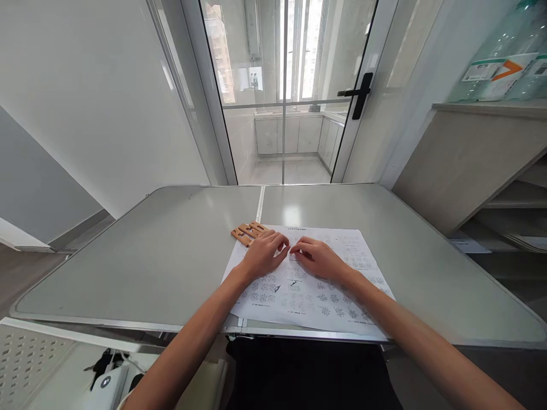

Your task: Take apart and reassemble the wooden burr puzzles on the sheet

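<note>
A large white printed sheet with rows of small line patterns lies on the folding table. My left hand rests over its upper left part, fingers curled and thumb drawn in towards the index finger. Facing it, my right hand is curled too, its thumb tucked near the fingers. The fingertips of both hands come close together over the sheet; anything small between them cannot be made out. Several flat wooden pieces with dark holes lie side by side just beyond my left hand, partly covered by it.
The grey table has a metal rim and a centre seam. Behind it stands a glass door with a black handle. Large clear bottles sit on a shelf at right. A white device lies below at lower left.
</note>
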{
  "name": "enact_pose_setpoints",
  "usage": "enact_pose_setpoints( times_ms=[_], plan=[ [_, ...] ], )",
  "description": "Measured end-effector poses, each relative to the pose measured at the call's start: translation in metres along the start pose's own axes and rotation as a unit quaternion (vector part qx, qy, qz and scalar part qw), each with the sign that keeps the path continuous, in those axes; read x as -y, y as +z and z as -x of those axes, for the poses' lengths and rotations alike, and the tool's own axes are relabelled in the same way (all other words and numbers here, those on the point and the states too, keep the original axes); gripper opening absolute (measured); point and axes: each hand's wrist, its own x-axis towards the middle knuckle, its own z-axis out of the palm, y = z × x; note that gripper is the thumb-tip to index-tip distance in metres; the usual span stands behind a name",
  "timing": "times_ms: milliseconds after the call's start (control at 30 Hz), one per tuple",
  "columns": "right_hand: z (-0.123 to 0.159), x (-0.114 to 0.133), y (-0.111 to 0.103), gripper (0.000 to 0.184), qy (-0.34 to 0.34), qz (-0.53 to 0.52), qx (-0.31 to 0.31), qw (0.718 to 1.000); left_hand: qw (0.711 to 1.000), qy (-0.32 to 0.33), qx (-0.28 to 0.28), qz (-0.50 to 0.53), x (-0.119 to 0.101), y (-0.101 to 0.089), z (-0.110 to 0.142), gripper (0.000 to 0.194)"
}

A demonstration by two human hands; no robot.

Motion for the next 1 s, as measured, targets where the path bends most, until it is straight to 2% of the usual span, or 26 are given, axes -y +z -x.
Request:
enact_pose_setpoints(
  times_ms=[367,1000],
  plan=[
    [-0.0002,0.0009,-0.0008,0.025,0.005,0.001,0.002,1.0,1.0,-0.001,0.03,0.005,0.0005,0.0,0.0009,0.015],
    [0.0001,0.0023,-0.0016,0.027,0.005,-0.009,-0.002,1.0,0.999,0.003,0.034,-0.001,0.0006,0.0002,0.0014,0.009]
  ],
)
